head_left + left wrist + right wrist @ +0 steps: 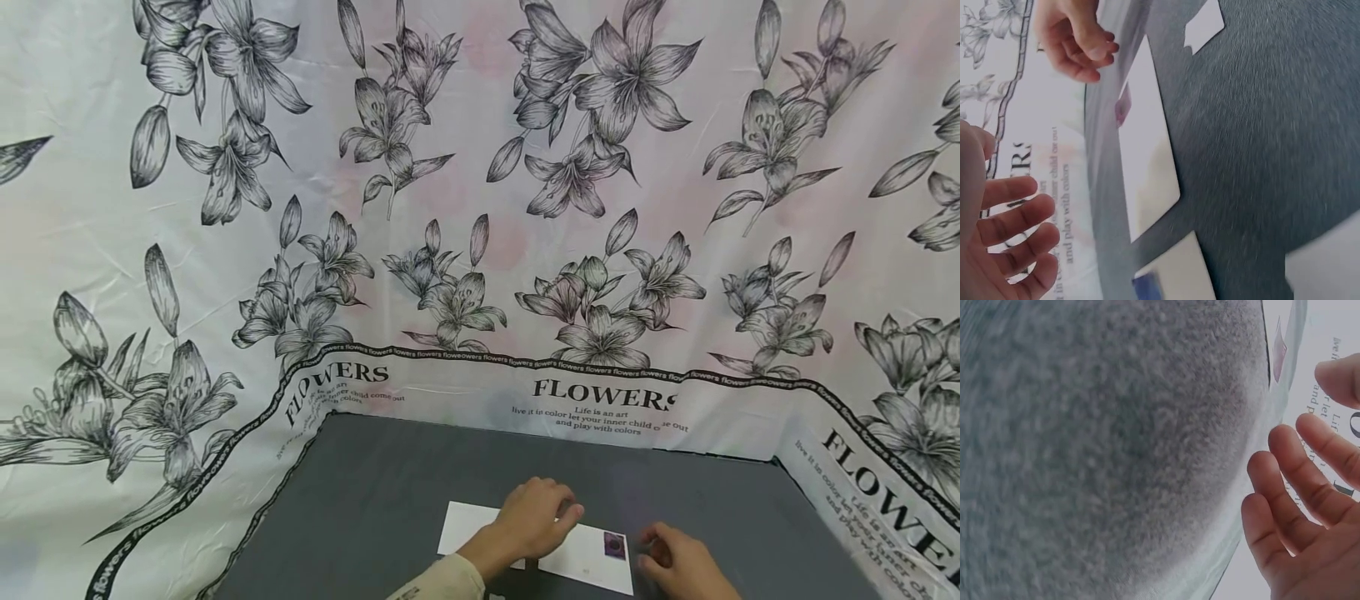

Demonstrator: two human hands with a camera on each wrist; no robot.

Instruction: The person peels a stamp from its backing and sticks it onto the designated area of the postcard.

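A long white envelope [592, 558] with a purple stamp [614, 546] at its right end lies on the dark grey table. My left hand [531, 517] hovers over its middle and hides part of it. The fingers [1019, 219] are loosely bent and hold nothing in the left wrist view. Just beyond the stamped end is my right hand [678, 562], apart from the envelope. Its fingers [1297, 481] are spread and slightly bent, with nothing between them. In the left wrist view, a second white piece [1185, 269] with a blue patch lies near the envelope.
Another small white piece [1205, 26] lies on the table in the left wrist view, and a pale corner [1329, 262] shows at the lower right. A flower-print curtain [480, 292] surrounds the dark tabletop [375, 475] at the back and sides.
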